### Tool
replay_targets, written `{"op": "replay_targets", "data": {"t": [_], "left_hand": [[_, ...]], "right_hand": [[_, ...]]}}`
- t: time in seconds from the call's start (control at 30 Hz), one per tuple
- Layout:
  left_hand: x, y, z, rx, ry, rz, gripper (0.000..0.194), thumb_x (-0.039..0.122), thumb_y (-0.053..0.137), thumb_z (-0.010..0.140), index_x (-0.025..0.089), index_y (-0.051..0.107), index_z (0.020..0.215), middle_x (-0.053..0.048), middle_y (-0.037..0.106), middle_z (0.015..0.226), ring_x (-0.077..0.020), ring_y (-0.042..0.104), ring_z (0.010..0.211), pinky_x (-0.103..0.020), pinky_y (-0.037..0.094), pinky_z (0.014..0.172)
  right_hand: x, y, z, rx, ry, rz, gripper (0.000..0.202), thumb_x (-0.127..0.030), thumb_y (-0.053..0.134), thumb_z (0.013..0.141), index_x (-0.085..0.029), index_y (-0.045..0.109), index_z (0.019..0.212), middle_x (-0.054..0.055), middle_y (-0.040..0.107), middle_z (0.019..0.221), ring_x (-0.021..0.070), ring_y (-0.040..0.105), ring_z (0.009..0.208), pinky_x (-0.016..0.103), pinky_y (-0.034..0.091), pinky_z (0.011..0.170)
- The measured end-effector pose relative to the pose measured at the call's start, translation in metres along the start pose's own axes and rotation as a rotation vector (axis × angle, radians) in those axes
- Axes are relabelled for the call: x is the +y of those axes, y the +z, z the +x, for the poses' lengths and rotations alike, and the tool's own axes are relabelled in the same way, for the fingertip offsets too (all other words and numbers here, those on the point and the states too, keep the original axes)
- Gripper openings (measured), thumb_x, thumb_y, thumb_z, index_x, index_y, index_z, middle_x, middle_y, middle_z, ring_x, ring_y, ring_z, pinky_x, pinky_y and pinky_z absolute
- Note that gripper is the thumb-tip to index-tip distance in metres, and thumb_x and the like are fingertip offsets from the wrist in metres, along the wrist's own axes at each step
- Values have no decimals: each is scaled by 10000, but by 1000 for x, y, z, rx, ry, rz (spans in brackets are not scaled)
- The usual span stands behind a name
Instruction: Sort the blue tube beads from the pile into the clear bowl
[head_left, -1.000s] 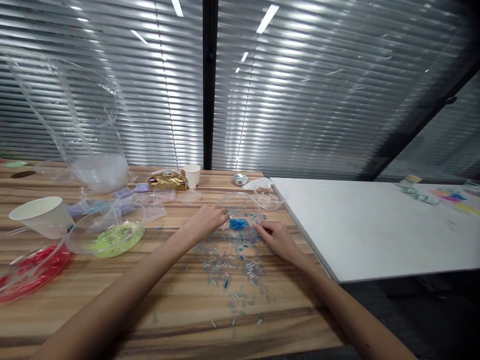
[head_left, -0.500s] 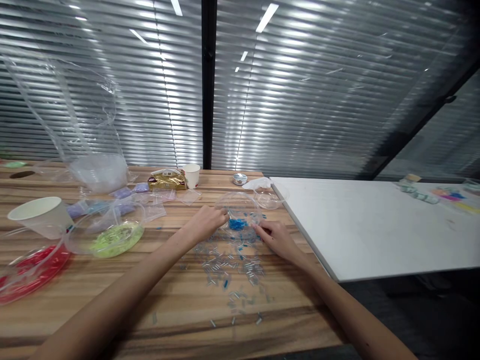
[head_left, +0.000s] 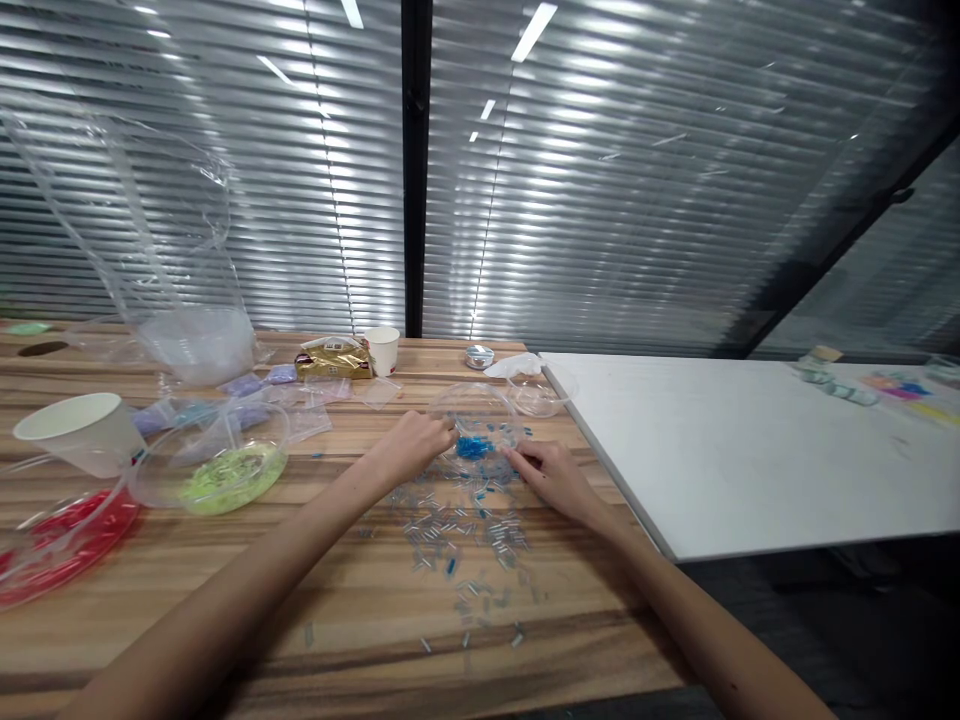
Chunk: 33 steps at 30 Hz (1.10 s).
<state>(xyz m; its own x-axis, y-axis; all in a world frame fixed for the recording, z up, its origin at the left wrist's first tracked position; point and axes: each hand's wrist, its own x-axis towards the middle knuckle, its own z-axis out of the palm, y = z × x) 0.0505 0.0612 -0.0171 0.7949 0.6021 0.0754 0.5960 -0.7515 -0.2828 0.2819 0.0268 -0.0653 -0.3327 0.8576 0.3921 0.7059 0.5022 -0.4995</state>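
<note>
Clear bowl (head_left: 476, 408) of blue bits (head_left: 474, 447), edges partly behind left hand (head_left: 420, 440) and right hand (head_left: 550, 470), grips indiscernible.

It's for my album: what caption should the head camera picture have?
Left hand and right hand flank a clear container of blue pieces on a wood-grain table.

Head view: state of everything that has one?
Left hand: at clear container's left edge, grip unclear.
Right hand: at its right edge, grip unclear.
Clear container: holds blue pieces.
Clear pieces: loose, scattered.
Near cup: open, mouth up.
Far cup: upright.
Blinds: lowered.
</note>
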Motion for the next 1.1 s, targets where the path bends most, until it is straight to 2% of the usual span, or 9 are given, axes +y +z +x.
{"op": "replay_targets", "data": {"t": [0.3, 0.57, 0.77, 1.1], "left_hand": [[0, 3, 0, -3, 7, 3, 257, -66, 485, 767, 118, 610, 894, -89, 625, 889, -187, 600, 675, -265, 363, 511], [3, -4, 0, -17, 0, -9, 277, -71, 458, 765, 110, 613, 907, -97, 628, 873, -203, 605, 635, -298, 415, 515], [3, -3, 0, -5, -2, -15, 274, -75, 471, 757, 113, 612, 898, -98, 629, 870, -190, 613, 655, -278, 434, 556], [-2, -3, -1, 33, 1, -25, 263, -73, 495, 755, 122, 601, 894, -84, 624, 873, -188, 605, 727, -246, 379, 545]], "right_hand": [[-1, -1, 0, -9, 5, -2, 438, -369, 410, 940, -180, 449, 547, -5, 521, 532, 116, 443, 499, 247, 275, 510], [0, 1, 0, -3, -11, -6, 436, -373, 414, 941, -183, 465, 552, -3, 531, 537, 120, 443, 496, 252, 281, 514], [-1, 0, 0, -7, -12, -7, 442, -382, 408, 941, -184, 476, 551, 0, 531, 532, 124, 446, 493, 255, 280, 512], [-1, -1, 0, -14, -14, -8, 447, -388, 400, 946, -181, 475, 558, 3, 536, 546, 122, 445, 509, 252, 288, 524]]}}
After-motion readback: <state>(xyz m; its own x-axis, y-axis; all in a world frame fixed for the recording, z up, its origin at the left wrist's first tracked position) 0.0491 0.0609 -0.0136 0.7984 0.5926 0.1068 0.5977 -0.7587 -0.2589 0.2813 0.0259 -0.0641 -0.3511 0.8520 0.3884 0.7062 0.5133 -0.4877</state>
